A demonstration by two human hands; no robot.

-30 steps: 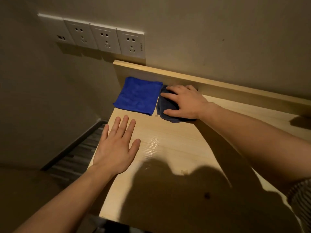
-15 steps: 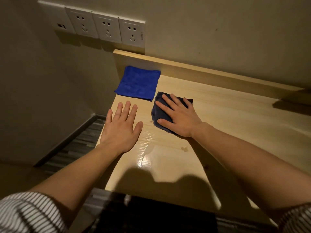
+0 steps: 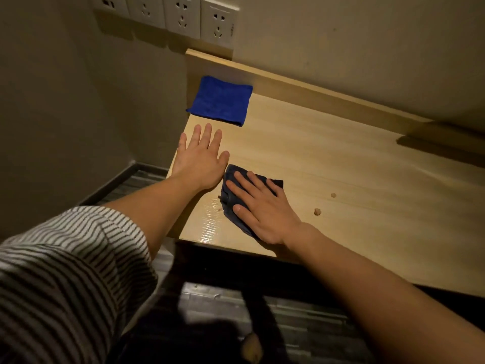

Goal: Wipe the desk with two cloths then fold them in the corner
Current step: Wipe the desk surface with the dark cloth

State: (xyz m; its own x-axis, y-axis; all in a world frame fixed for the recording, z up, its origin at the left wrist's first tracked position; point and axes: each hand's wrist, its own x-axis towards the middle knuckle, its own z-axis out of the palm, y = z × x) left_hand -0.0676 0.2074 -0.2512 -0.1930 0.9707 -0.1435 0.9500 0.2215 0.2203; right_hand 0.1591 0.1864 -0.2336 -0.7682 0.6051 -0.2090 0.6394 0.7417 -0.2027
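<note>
A bright blue cloth (image 3: 220, 101) lies folded flat in the far left corner of the light wooden desk (image 3: 341, 174). My right hand (image 3: 262, 206) presses flat on a dark navy cloth (image 3: 231, 195) near the desk's front left edge; most of that cloth is hidden under the palm. My left hand (image 3: 200, 158) rests flat on the bare wood just left of it, fingers spread, holding nothing, a short way in front of the blue cloth.
A raised wooden back rail (image 3: 301, 88) runs along the wall. Wall sockets (image 3: 181, 17) sit above the corner. Two small crumbs (image 3: 317, 212) lie on the desk right of my right hand. The floor (image 3: 301, 319) drops off at the left and front edges.
My right hand has dragged the dark cloth from beside the blue cloth toward the front edge. The left hand stayed flat on the desk. The view tilted downward.
</note>
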